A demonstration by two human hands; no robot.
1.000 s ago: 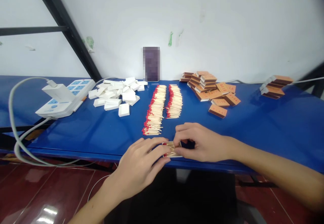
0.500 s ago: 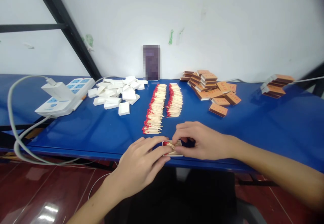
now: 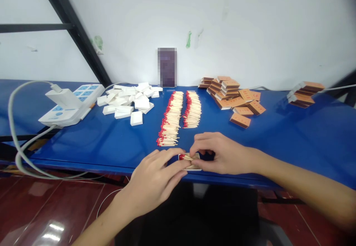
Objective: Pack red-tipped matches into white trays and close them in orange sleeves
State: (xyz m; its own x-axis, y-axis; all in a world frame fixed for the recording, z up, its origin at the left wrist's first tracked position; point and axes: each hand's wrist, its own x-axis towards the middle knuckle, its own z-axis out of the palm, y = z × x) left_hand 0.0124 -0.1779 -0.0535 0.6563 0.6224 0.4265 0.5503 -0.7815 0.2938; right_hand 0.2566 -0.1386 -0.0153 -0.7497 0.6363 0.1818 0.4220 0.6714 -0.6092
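Observation:
At the table's near edge lies a small white matchbox tray with red-headed matches in it. My left hand holds the tray's left end, its fingers along the far and near sides and one reaching in over the matches. Over the right half of the tray, my right hand has thumb and forefinger pinched on matches inside; how many is hidden by the fingers. Just beyond are two long rows of loose matches, a longer left row and a shorter right row, red heads facing left.
White empty trays are heaped at the back left, near a power strip with a plugged-in charger and cable. Orange-brown matchboxes are piled back right; a small stack stands farther right. A pixelated dark panel leans on the wall.
My camera view has shifted very slightly. Both hands keep nearly the same pose at the tray, and the matches under my fingers have moved only a little.

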